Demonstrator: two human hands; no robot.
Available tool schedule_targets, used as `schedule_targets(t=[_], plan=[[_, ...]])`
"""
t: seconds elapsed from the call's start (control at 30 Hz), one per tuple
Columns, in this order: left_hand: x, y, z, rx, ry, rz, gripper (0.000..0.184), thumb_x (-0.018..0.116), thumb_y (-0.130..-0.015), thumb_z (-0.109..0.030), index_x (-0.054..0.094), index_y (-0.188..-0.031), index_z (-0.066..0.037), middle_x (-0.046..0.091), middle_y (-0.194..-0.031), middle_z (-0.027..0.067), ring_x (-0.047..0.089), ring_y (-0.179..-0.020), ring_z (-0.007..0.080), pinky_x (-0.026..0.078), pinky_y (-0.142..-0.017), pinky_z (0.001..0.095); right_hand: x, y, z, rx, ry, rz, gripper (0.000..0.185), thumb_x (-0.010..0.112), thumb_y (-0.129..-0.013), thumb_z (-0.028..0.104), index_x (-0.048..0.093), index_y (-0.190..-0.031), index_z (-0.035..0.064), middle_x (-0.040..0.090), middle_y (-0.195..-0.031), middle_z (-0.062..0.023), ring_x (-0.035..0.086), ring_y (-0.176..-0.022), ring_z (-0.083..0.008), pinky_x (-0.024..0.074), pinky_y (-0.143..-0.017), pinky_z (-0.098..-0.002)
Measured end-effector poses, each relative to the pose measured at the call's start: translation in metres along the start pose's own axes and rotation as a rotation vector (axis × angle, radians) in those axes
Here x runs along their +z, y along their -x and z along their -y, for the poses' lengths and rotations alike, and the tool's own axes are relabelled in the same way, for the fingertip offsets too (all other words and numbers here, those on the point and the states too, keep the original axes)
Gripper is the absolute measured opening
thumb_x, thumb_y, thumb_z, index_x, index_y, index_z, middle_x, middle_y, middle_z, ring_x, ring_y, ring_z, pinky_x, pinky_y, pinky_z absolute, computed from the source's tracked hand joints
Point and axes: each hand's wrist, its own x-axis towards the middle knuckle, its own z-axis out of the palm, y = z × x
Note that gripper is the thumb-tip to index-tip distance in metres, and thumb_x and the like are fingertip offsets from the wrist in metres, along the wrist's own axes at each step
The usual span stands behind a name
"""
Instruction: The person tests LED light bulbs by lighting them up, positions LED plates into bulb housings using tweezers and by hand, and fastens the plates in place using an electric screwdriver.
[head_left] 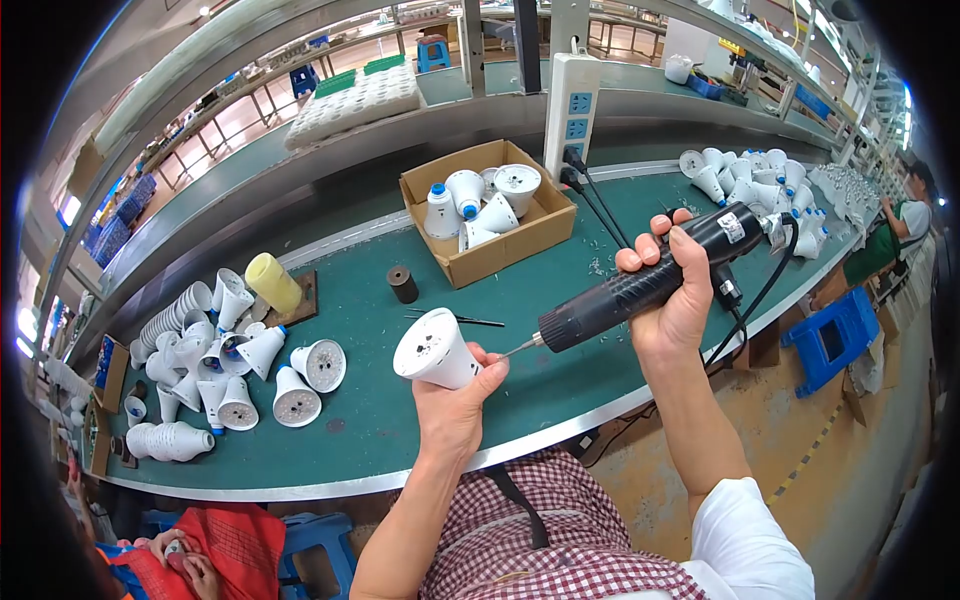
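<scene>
My left hand (pixel 450 405) is wrapped round a white cone-shaped lamp housing (pixel 440 350), its wide face with dark holes turned up and to the left. In my right hand (pixel 680 290) is a black electric screwdriver (pixel 610 305), held nearly level. Its thin bit points left and reaches the housing's narrow end beside my left thumb; whether it touches a screw cannot be made out. Behind the housing, dark tweezers (pixel 470 320) lie on the green bench (pixel 540 400), near a dark metal cylinder (pixel 402 284).
A cardboard box (pixel 490 265) of housings stands behind the hands. More housings lie in piles at left (pixel 215 360) and far right (pixel 750 180). A yellow cylinder (pixel 272 283) and a power strip (pixel 573 110) stand at the back. Two other people sit or stand at the sides.
</scene>
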Motion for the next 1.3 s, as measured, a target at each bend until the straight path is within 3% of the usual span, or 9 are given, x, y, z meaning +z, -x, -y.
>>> schedule_targets(t=[0.17,0.27,0.43,0.67,0.83,1.03,1.13,1.23,1.3], plan=[[-0.002,0.004,-0.005,0.043,-0.042,-0.016,0.028,0.069,-0.066,0.008,0.055,-0.087,-0.003,0.057,-0.082,0.0042,0.059,-0.076,0.0157,0.049,-0.069,0.0281,0.001,0.004,0.0,0.019,0.002,0.027,0.029,0.06,-0.074,0.005,0.045,-0.099,0.0089,0.05,-0.083,-0.0033,0.052,-0.064,-0.0127,0.0451,-0.059,-0.0318],[-0.003,0.004,-0.008,0.064,-0.176,0.017,0.05,0.064,-0.065,0.014,0.047,-0.108,-0.005,0.054,-0.083,0.0045,0.057,-0.076,0.0153,0.049,-0.072,0.0294,0.003,0.005,0.001,0.018,0.01,0.046,0.029,0.059,-0.074,0.005,0.045,-0.099,0.0089,0.05,-0.084,-0.0031,0.053,-0.064,-0.0126,0.0454,-0.059,-0.0319],[0.0,0.007,-0.01,0.14,-0.421,0.041,0.025,0.064,-0.064,0.013,0.054,-0.08,-0.004,0.055,-0.077,0.0027,0.056,-0.073,0.0123,0.047,-0.069,0.027,0.006,0.008,0.002,0.025,0.022,0.091,0.029,0.059,-0.074,0.004,0.045,-0.1,0.0087,0.051,-0.084,-0.0029,0.053,-0.063,-0.0127,0.0457,-0.06,-0.0321],[-0.002,0.009,-0.012,0.161,-0.568,0.065,0.025,0.063,-0.065,0.011,0.053,-0.083,-0.003,0.055,-0.077,0.0023,0.055,-0.072,0.0108,0.047,-0.067,0.0257,0.01,0.012,0.003,0.026,0.056,0.134,0.03,0.057,-0.074,0.002,0.046,-0.101,0.0075,0.052,-0.084,-0.0038,0.054,-0.062,-0.0136,0.0461,-0.058,-0.0326],[-0.004,0.01,-0.01,0.23,-0.629,0.075,0.048,0.063,-0.065,0.009,0.047,-0.109,0.0,0.056,-0.077,0.0024,0.054,-0.071,0.0099,0.046,-0.066,0.0247,0.011,0.014,0.004,0.019,0.072,0.15,0.03,0.056,-0.074,0.001,0.046,-0.102,0.0071,0.052,-0.085,-0.0039,0.054,-0.062,-0.014,0.0464,-0.058,-0.0327],[-0.011,0.009,-0.009,0.209,-0.636,0.093,0.055,0.07,-0.063,0.002,0.046,-0.112,0.001,0.057,-0.094,0.0057,0.055,-0.085,0.0123,0.045,-0.076,0.0255,0.011,0.017,0.005,0.009,0.107,0.191,0.03,0.055,-0.074,0.001,0.045,-0.102,0.0056,0.051,-0.087,-0.0061,0.054,-0.061,-0.0144,0.0471,-0.058,-0.0331],[-0.015,0.006,-0.008,0.27,-0.741,0.155,0.06,0.063,-0.065,0.008,0.039,-0.12,0.0,0.057,-0.076,0.002,0.054,-0.07,0.0091,0.045,-0.066,0.0236,0.012,0.018,0.005,0.006,0.098,0.193,0.03,0.055,-0.074,0.0,0.045,-0.102,0.0047,0.05,-0.087,-0.0069,0.054,-0.061,-0.0147,0.0473,-0.057,-0.033],[-0.014,0.008,-0.011,0.189,-0.672,0.133,0.059,0.071,-0.062,0.003,0.044,-0.114,0.0,0.056,-0.097,0.0062,0.055,-0.087,0.0128,0.045,-0.077,0.0257,0.011,0.018,0.005,-0.004,0.086,0.191,0.031,0.055,-0.074,0.0,0.044,-0.103,0.0047,0.05,-0.088,-0.0068,0.055,-0.062,-0.0148,0.0475,-0.058,-0.0329],[-0.013,0.008,-0.01,0.218,-0.686,0.146,0.059,0.067,-0.064,0.005,0.042,-0.116,0.0,0.056,-0.086,0.0043,0.055,-0.078,0.0109,0.045,-0.072,0.0244,0.011,0.019,0.006,0.008,0.091,0.199,0.031,0.055,-0.074,0.0,0.045,-0.103,0.0051,0.05,-0.088,-0.0066,0.055,-0.062,-0.0146,0.0476,-0.058,-0.033]])
